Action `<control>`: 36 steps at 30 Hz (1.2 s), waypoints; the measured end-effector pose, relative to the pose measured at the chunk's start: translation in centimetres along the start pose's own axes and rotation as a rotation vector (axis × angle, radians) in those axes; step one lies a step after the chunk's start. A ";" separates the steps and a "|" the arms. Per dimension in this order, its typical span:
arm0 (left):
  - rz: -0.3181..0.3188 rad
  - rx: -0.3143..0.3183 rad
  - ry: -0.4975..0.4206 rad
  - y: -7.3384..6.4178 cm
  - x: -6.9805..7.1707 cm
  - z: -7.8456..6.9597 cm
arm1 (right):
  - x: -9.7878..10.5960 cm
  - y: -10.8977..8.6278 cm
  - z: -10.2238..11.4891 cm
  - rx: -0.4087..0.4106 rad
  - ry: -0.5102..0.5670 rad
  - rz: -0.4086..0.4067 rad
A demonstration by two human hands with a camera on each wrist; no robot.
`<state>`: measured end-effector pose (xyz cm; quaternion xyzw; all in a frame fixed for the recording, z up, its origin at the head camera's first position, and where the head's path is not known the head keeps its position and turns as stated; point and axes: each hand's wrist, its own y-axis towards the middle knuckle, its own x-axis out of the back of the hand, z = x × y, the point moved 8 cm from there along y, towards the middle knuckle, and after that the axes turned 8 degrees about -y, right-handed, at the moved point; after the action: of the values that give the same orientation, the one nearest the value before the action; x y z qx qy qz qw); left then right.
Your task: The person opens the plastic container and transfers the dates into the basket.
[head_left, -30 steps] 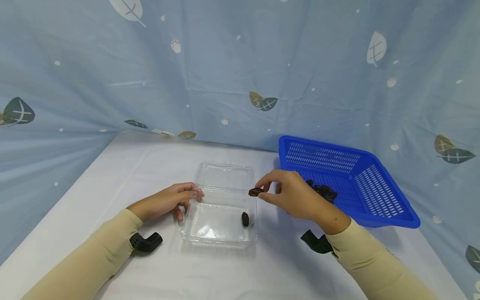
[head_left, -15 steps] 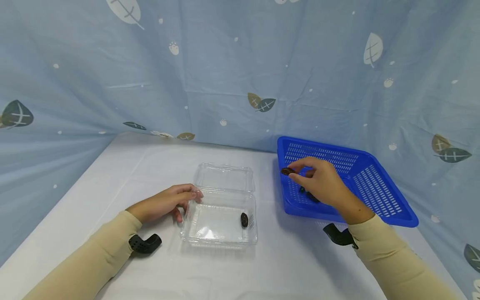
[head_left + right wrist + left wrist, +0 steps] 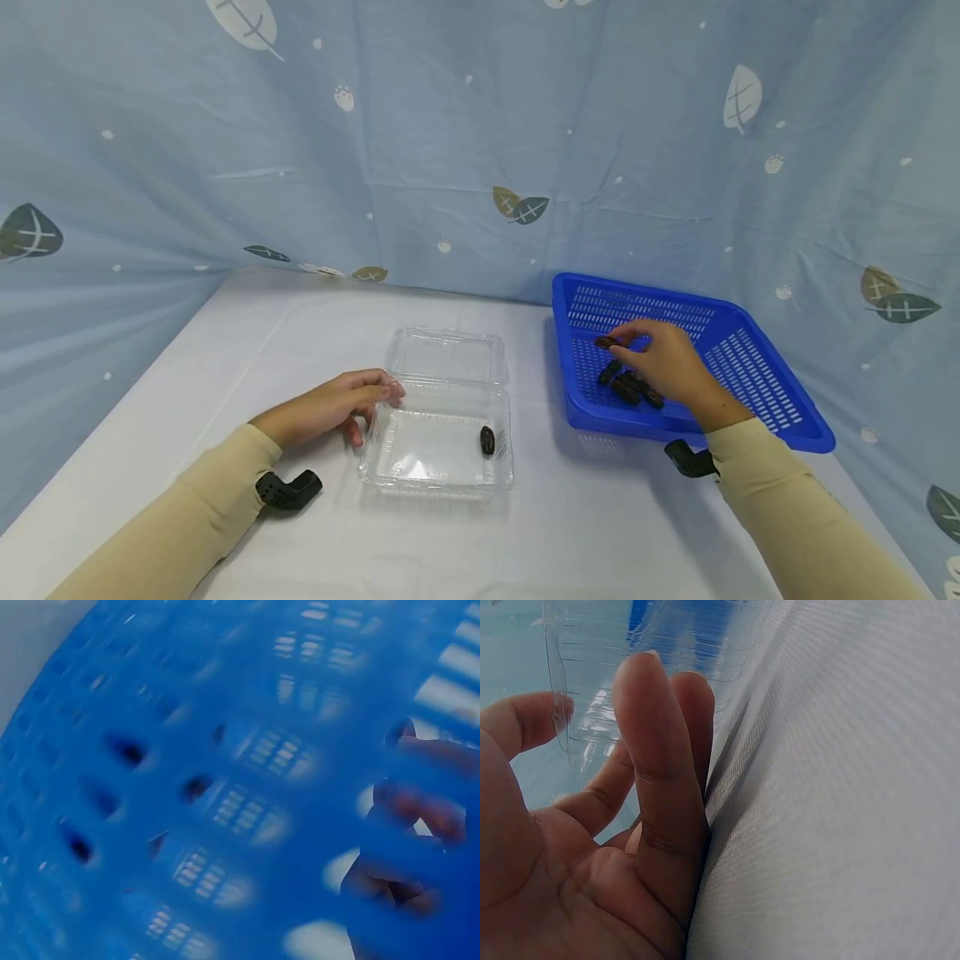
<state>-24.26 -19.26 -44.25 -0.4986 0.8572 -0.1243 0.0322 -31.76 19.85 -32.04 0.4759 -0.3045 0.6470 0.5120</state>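
Note:
In the head view my right hand (image 3: 663, 362) pinches a dark brown date (image 3: 604, 342) between thumb and fingertips, over the inside of the blue basket (image 3: 567, 392). Just below it, several more dates (image 3: 626, 389) lie on the basket floor. My left hand (image 3: 337, 404) holds the left side of the clear plastic box (image 3: 435, 479), which stands with its lid (image 3: 448, 354) folded back. One date (image 3: 487, 440) lies at the right inside the box. Close up, the left hand (image 3: 630, 795) has a fingertip on the box wall (image 3: 585, 645).
White cloth (image 3: 300, 542) covers the table, and a blue leaf-print curtain (image 3: 450, 125) hangs behind it. In the right wrist view the slotted basket wall (image 3: 247, 690) fills most of the frame, with fingers (image 3: 420, 810) partly visible through it.
My right hand has moved right with the date, from beside the clear box to over the basket. The left hand stays at the box, and the date inside the box lies where it was.

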 end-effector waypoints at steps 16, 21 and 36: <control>0.007 -0.006 -0.012 0.0 -0.1 -0.1 | -3.6 1.0 -2.6 -0.006 -0.065 0.140; 0.005 -0.005 -0.012 -0.1 -0.1 -0.1 | -4.4 1.1 -2.5 -0.014 -0.081 0.189; 0.007 -0.011 -0.018 0.2 -0.1 -0.1 | -5.5 1.3 -3.1 -0.028 -0.127 0.261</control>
<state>-24.36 -19.06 -44.18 -0.4969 0.8593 -0.1152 0.0374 -33.83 20.12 -38.15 0.4649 -0.4045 0.6726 0.4097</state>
